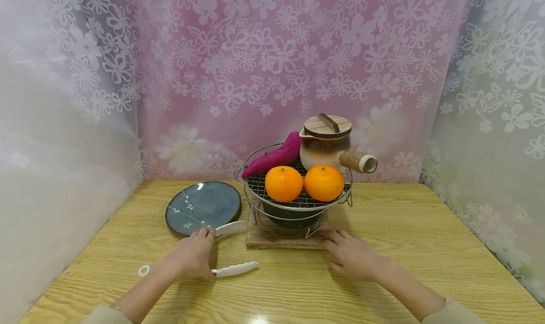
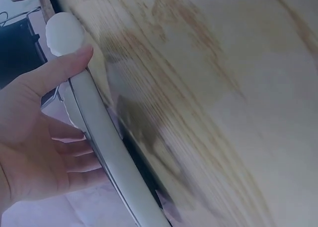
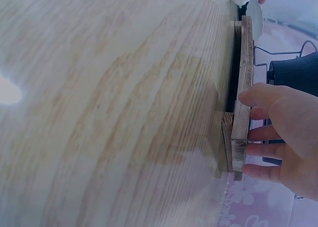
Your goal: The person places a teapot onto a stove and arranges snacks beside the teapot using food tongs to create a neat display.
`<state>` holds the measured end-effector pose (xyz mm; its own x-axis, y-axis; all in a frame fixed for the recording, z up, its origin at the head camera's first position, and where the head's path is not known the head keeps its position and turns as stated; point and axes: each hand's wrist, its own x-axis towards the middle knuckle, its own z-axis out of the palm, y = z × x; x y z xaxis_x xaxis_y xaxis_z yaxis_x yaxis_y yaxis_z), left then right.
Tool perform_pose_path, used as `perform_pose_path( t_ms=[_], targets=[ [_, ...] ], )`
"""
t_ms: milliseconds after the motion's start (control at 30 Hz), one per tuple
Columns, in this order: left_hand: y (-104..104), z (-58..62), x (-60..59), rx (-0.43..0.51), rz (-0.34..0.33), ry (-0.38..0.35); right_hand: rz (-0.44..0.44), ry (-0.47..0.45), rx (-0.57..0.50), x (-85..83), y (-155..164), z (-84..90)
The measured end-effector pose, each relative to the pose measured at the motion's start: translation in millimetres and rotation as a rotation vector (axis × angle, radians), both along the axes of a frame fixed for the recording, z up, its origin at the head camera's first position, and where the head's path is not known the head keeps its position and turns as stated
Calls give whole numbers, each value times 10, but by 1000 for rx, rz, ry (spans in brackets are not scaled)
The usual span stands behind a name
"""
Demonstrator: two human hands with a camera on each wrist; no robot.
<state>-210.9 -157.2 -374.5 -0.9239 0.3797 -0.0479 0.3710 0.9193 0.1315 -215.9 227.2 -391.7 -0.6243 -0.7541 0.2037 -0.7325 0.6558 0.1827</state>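
My left hand [image 1: 195, 257] grips a pair of tongs [image 1: 236, 269] with white scalloped tips, spread apart and pointing right. The thumb lies along the near arm of the tongs [image 2: 110, 142] in the left wrist view, with the other fingers on the far side. A ring shows at the tongs' left end. At the right front corner of a wooden board [image 1: 281, 241], the fingers of my right hand [image 1: 353, 257] touch its edge, nearly straight. In the right wrist view the thumb meets the edge of the board [image 3: 243, 78], with the fingertips [image 3: 254, 150] near its end.
A dark grill stove [image 1: 294, 216] with a wire rack stands on the board. Two oranges [image 1: 283, 184], a purple sweet potato [image 1: 274, 159] and a lidded clay pot [image 1: 325, 149] sit on the rack. The pot's handle juts right. A blue plate [image 1: 213, 198] lies behind the tongs.
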Motion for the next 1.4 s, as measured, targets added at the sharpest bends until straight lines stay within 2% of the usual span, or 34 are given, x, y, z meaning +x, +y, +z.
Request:
perform_pose_path(
  t_ms=[367,667,1067,1400],
  targets=[
    [-6,-28,-33,67,23,-35,10,20,1,-14,-2,16],
    [-20,-46,-60,92,48,-106,17,19,2,-7,-8,25],
    [-35,-82,-88,121,40,-142,9,30,9,-6,-6,13],
    [-33,-93,-89,150,37,-141,-2,35,22,4,-8,20]
  ],
)
